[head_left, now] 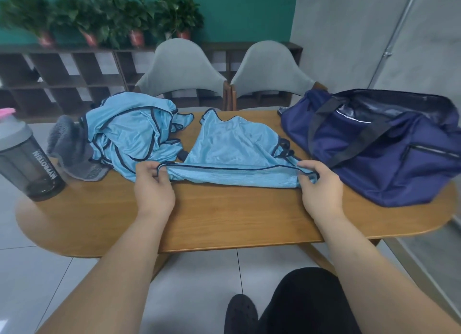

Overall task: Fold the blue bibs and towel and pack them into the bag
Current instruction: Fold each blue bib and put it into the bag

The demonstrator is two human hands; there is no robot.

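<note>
Pinching the near hem of the flat light-blue mesh bib with navy trim point(232, 144), both hands were clamped on cloth: left hand point(153, 184) on the hem's left corner, right hand point(318, 181) on the right corner, fingers curled round the edge. Hem ran left-to-right across frame centre, pulled straight between the two grips. Rest of the bib lay beyond the hands toward the top of the frame, neck end farthest, on the oval wooden table point(224, 221). Fold axis looked parallel to the hem. My read: next move carries the hem away from the body onto the neck end, both hands equally placed. The navy fabric duffel bag point(374, 146) sat at frame right, top apparently unzipped, near the right hand, so that hand was closer for packing. The crumpled heap of more light-blue bibs point(129, 134) sat centre left, partly over a grey towel point(72, 149), both unfolded. A grey shaker bottle with pink lid point(27, 156) stood far left. Bag interior mostly hidden.
</note>
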